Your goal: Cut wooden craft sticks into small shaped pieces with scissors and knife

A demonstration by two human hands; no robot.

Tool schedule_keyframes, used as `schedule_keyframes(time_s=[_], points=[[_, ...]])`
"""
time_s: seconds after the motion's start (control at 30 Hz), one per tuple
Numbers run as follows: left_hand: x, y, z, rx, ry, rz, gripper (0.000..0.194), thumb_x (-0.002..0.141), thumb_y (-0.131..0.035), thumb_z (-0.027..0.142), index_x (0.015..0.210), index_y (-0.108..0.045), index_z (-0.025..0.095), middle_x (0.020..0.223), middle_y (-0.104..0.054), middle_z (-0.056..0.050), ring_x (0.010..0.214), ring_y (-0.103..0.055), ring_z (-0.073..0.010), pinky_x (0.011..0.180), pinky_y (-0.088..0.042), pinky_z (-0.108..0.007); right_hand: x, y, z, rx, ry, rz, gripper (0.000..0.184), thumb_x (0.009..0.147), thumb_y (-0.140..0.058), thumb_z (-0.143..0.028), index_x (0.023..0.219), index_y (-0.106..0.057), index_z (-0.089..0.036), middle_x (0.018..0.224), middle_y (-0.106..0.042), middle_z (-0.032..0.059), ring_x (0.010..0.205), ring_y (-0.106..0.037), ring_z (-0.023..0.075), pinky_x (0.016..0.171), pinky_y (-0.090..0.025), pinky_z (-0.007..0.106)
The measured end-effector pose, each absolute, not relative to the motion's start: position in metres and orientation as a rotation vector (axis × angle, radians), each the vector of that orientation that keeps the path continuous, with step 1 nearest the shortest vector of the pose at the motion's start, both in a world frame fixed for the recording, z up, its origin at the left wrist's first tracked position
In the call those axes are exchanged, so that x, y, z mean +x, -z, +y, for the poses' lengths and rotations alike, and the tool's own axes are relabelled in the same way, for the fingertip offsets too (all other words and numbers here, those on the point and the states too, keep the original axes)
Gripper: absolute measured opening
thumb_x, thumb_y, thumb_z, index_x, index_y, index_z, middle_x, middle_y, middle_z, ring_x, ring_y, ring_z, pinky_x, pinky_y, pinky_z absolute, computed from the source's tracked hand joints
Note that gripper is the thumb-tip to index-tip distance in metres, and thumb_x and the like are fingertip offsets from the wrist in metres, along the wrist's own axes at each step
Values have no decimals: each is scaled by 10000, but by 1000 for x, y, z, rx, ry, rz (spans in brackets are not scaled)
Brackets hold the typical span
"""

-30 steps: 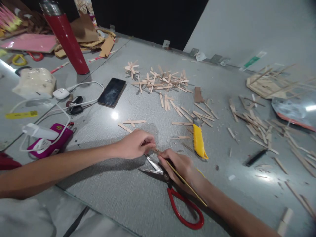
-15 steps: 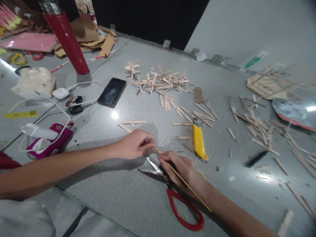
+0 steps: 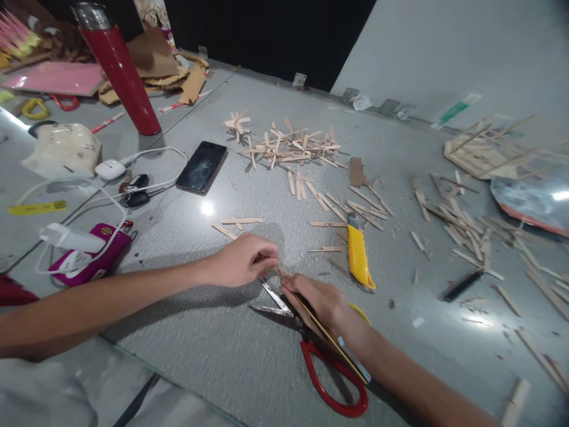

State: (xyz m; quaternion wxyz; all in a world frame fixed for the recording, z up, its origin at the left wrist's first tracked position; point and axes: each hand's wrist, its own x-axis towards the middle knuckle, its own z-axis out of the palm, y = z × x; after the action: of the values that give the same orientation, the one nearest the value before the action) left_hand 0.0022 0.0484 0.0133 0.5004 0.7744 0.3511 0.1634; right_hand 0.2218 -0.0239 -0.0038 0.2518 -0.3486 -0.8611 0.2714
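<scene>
My left hand (image 3: pixel 249 258) is closed, thumb and fingertips pinching one end of a small wooden stick piece (image 3: pixel 281 272). Directly against its other end are the fingertips of my right hand (image 3: pixel 317 299), which is wrapped round a long, thin tool with a gold-yellow edge (image 3: pixel 340 346); its exact kind is unclear. The tool slants back along my right wrist, and its tip is hidden by the fingers. Beneath both hands lie scissors (image 3: pixel 331 379) with red handles, their blades apart. A yellow utility knife (image 3: pixel 358 255) rests beyond my right hand.
Craft sticks (image 3: pixel 297 145) are heaped at the back, with loose ones and offcuts (image 3: pixel 462 228) to the right. A phone (image 3: pixel 202 167), red bottle (image 3: pixel 122 77), purple pouch-like item (image 3: pixel 100 252) and cables occupy the left. A stick frame (image 3: pixel 475 157) stands at far right.
My right hand has rolled slightly and shifted left, turning the thin tool so that more of its flat side shows. My left hand has barely moved.
</scene>
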Motion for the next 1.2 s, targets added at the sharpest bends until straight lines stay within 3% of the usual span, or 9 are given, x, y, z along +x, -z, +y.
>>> schedule_keyframes(time_s=[0.2, 0.53, 1.2], points=[[4, -15, 49, 1842, -393, 841, 341, 975, -524, 258, 647, -531, 165, 565, -547, 21, 534, -458, -108, 566, -309, -241, 222, 9, -26, -1033, -856, -2328, 219, 1093, -414, -186, 901, -505, -238, 789, -627, -11, 665, -592, 143, 636, -455, 262], [5, -12, 49, 1811, -405, 843, 292, 936, -530, 206, 648, -547, 162, 569, -541, 24, 535, -449, -102, 542, -307, -222, 216, 1, -23, -1104, -772, -2272, 245, 1066, -445, -178, 829, -452, -242, 723, -592, -35, 593, -549, 128, 571, -416, 253], [3, -16, 37, 1812, -470, 904, 299, 962, -540, 266, 686, -583, 160, 586, -555, 24, 540, -444, -106, 543, -302, -228, 225, 14, -29, -943, -587, -2336, 206, 1081, -421, -191, 931, -551, -243, 795, -696, 26, 668, -672, 187, 628, -521, 304]])
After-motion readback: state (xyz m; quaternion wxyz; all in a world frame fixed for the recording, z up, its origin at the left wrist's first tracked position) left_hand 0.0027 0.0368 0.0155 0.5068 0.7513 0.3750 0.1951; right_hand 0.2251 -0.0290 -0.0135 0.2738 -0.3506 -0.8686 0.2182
